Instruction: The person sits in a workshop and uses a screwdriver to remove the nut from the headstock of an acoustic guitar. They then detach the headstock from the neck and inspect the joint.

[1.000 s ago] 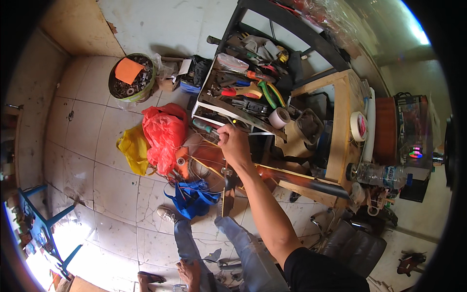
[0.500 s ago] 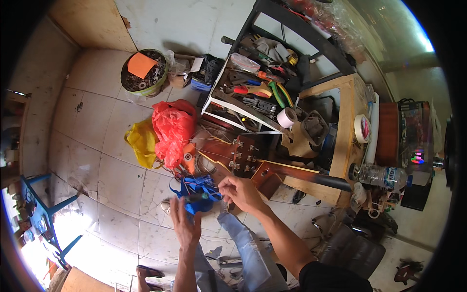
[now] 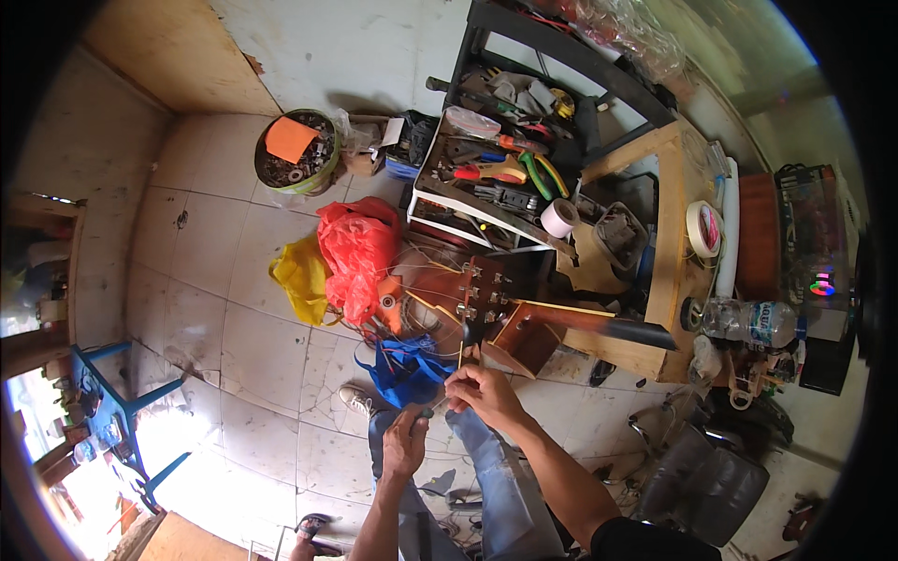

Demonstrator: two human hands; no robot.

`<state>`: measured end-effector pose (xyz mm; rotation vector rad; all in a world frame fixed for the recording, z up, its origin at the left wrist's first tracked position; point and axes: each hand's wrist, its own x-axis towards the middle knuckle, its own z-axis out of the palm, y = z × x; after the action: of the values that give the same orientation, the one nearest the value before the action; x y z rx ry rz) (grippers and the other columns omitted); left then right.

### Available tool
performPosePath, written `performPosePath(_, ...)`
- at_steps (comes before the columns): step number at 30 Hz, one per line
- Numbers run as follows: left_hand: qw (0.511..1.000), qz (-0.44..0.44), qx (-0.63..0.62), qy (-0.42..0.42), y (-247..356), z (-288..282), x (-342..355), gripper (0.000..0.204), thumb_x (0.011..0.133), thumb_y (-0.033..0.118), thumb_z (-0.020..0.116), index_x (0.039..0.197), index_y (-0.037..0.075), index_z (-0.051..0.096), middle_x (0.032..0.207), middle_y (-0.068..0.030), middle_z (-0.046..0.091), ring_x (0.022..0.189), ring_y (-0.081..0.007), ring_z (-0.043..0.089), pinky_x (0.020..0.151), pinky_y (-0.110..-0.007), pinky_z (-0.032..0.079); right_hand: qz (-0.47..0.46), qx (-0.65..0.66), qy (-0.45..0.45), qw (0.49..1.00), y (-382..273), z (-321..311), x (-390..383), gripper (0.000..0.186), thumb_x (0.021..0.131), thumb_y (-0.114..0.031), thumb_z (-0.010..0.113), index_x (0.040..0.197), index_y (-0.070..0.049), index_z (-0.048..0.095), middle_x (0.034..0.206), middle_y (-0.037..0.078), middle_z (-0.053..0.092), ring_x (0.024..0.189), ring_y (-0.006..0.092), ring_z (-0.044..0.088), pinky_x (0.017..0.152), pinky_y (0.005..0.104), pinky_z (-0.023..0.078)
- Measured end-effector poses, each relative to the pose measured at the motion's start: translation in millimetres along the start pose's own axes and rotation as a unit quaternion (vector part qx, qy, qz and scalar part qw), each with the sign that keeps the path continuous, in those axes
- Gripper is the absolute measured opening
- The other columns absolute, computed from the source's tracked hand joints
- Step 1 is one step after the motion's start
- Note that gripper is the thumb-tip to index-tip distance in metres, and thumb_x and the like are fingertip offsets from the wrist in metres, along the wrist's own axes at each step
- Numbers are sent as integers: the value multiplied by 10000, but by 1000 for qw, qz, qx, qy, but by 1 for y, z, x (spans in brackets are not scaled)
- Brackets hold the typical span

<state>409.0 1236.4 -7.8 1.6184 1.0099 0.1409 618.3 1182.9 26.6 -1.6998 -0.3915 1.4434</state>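
The left hand (image 3: 406,447) is closed around a dark green handle (image 3: 427,412); only the handle's end shows beyond the fingers. The right hand (image 3: 486,393) is positioned just beside it, apart from it, with the fingers bent and drawn close together. Whether the right hand grips anything cannot be told. Both hands are above the jeans (image 3: 496,481).

A brown stringed-instrument headstock (image 3: 485,292), fitted with metal tuning machines, lies beyond the right hand. Loose strings extend to its left. A blue bag (image 3: 407,374) rests on the tiled floor (image 3: 257,346) near the left hand. A red plastic bag (image 3: 358,248) sits beyond the blue bag, with a yellow bag (image 3: 301,280) against its left side.

A white-edged tray (image 3: 468,226) stands beyond the headstock and contains mixed tools, including green-handled pliers (image 3: 536,175). A tape roll (image 3: 559,218) is located at its near right corner, left of a wooden frame (image 3: 666,252).
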Motion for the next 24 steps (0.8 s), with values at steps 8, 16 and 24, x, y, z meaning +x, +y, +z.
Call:
performPosePath(8, 981, -114, -147, -64, 8, -1, -2, 358, 1067, 332, 498, 1042, 19, 669, 755, -48, 650, 635, -130, 561, 620, -303, 461, 10, 92, 7, 996, 12, -10, 5, 191, 950, -149, 725, 915, 19, 640, 784, 77, 684, 677, 132, 702, 602, 268, 589)
performPosePath(16, 966, -117, -225, -43, 2, 16, -8, 399, 1069, 342, 513, 1193, -18, 631, 860, -39, 675, 692, -88, 554, 637, -257, 457, -12, 149, 7, 989, 20, 2, 6, 306, 1005, -307, 657, 964, -4, 648, 827, 58, 699, 745, 119, 692, 675, 274, 578)
performPosePath(24, 916, -112, -385, 29, 29, 10, -4, 521, 1042, 269, 591, 1463, -6, 455, 1214, -114, 643, 1041, -165, 634, 862, -306, 530, -75, 1, -53, 996, -14, 26, 29, 353, 1044, -321, 562, 1056, -13, 734, 995, 84, 737, 896, 163, 675, 847, 304, 521)
